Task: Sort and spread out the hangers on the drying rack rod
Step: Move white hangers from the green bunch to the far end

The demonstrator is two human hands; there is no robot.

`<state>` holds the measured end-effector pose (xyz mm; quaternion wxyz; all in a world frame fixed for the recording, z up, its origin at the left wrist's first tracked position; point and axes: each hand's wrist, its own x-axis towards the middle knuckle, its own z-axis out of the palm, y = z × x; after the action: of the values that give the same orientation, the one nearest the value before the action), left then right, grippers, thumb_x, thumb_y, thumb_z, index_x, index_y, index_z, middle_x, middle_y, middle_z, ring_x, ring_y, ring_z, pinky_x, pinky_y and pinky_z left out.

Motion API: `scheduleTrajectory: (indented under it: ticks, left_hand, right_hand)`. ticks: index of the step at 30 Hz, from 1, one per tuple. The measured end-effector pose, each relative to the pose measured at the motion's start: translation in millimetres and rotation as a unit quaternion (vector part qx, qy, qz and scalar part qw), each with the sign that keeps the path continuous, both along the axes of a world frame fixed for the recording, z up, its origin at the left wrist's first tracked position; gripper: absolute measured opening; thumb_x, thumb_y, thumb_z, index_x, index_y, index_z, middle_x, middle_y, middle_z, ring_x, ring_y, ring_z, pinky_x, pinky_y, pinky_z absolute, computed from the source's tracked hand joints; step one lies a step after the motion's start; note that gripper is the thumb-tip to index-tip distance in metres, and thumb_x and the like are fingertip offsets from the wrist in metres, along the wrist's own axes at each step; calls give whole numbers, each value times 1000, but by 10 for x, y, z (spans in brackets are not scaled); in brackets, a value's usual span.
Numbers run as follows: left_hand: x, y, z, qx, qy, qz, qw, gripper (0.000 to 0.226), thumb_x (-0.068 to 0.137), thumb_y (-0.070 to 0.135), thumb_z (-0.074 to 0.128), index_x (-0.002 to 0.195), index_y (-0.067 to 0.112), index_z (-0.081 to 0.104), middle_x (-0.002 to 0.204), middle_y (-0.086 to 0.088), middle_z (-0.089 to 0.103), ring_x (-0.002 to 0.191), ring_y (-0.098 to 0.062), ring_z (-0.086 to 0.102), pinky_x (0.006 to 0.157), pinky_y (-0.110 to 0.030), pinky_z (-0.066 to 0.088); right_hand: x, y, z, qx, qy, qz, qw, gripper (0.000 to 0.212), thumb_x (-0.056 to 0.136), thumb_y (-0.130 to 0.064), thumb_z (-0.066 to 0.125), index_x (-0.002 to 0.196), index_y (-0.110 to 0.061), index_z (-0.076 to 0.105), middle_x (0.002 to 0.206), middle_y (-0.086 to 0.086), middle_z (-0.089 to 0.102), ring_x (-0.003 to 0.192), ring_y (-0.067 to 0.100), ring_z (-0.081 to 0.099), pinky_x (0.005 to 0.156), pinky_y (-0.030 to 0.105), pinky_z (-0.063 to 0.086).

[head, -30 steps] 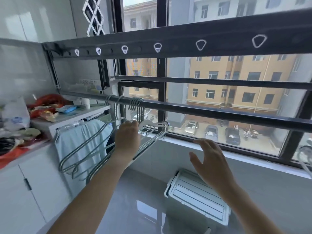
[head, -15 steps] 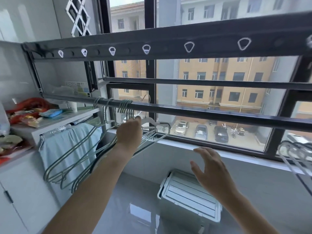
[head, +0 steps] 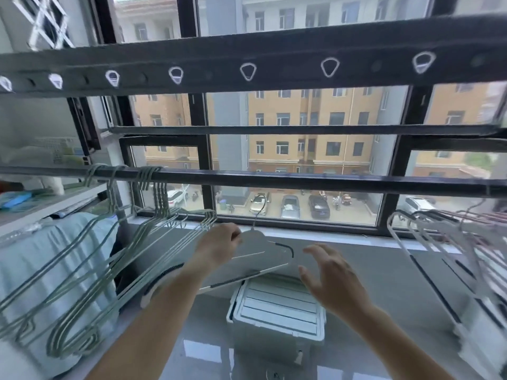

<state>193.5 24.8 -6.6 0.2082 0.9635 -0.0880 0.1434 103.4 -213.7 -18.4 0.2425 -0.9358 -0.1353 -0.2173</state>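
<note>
Green wire hangers (head: 159,196) hang bunched at the left end of the drying rack rod (head: 301,181). Below the rod, the left hand (head: 219,248) grips a white hanger (head: 260,249) near its neck. Just beside it the right hand (head: 332,278) hovers with fingers spread, holding nothing. More pale hangers (head: 439,229) cluster far right.

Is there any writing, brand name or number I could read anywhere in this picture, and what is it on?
No text can be read here.
Green-and-white printed panel at the far left: the print is too blurred to read.
Parked cars outside: the plates are too small to read.
White hanger held by the left hand: no marking shows.
White storage box on the floor: no label shows.
</note>
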Motion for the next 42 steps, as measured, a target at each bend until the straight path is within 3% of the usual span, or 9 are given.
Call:
scheduleTrajectory:
  ticks: [5, 12, 17, 22, 25, 30, 35, 39, 42]
  left_hand:
    - [-24, -274, -34, -50, -4, -114, 992, 7, 86, 27, 60, 80, 23, 62, 67, 15, 57, 66, -8, 56, 65, -26, 45]
    - [-59, -523, 28, -143, 33, -236, 960, 4, 84, 16, 64, 82, 18, 66, 73, 6, 68, 70, -13, 64, 73, -30, 53]
    - [-14, -745, 95, -200, 87, -262, 940, 15, 85, 12, 62, 83, 27, 62, 74, 11, 68, 74, 2, 65, 79, -20, 50]
    - [0, -1143, 160, -200, 126, -300, 924, 17, 87, 7, 57, 87, 24, 58, 80, 12, 65, 76, 7, 62, 80, -16, 46]
    - [-52, -1437, 240, -166, 100, -345, 919, 12, 88, 9, 57, 92, 20, 60, 81, 11, 64, 74, 12, 59, 75, -13, 44]
    - [-137, -1901, 412, -129, 30, -395, 909, 13, 89, 19, 56, 99, 15, 65, 90, 9, 61, 89, -9, 57, 77, -18, 42]
    - [-155, -2381, 586, -156, -42, -376, 913, 17, 89, 26, 56, 104, 23, 64, 103, 9, 65, 93, -8, 58, 86, -28, 43]
    - [-150, -2658, 621, -170, -38, -362, 916, 25, 89, 23, 56, 113, 19, 61, 117, 4, 62, 99, -4, 50, 81, -17, 34]
    - [-113, -2771, 576, -174, -30, -348, 921, 24, 89, 24, 56, 112, 21, 61, 117, 3, 62, 105, -10, 56, 87, -22, 41]
  right_hand:
    - [38, -167, -62, 3, 14, -15, 1000, 43, 86, -30, 58, 126, -17, 51, 123, 1, 57, 114, 16, 52, 100, 29, 42]
    - [-12, -367, -195, -19, 77, -30, 996, 49, 87, -33, 56, 133, -21, 43, 124, 0, 55, 114, 18, 50, 100, 32, 39]
    - [-96, -450, -146, -14, 101, -25, 994, 14, 91, -36, 48, 91, -23, 53, 83, -5, 56, 79, 16, 54, 71, 31, 44]
    - [-244, -593, 5, 20, 91, -8, 996, 21, 92, -33, 49, 78, -19, 53, 65, -2, 62, 57, 16, 59, 59, 33, 50]
    - [-352, -732, 115, 41, 50, -55, 996, 29, 93, -32, 48, 66, -20, 53, 58, 4, 64, 51, 17, 61, 54, 32, 52]
    - [-559, -1066, 274, 68, -11, -118, 991, 41, 91, -41, 40, 59, -19, 50, 51, 6, 62, 44, 20, 59, 47, 36, 51]
    - [-594, -1335, 544, 93, -50, -179, 978, 39, 91, -35, 48, 57, -16, 53, 50, 4, 63, 43, 18, 60, 48, 37, 52]
    - [-470, -1485, 675, 64, -48, -220, 972, 37, 90, -33, 46, 60, -15, 55, 51, 1, 63, 44, 17, 60, 52, 36, 54]
    - [-411, -1487, 690, 66, -40, -241, 968, 49, 93, -39, 39, 50, -18, 51, 45, -1, 61, 41, 11, 59, 53, 31, 54]
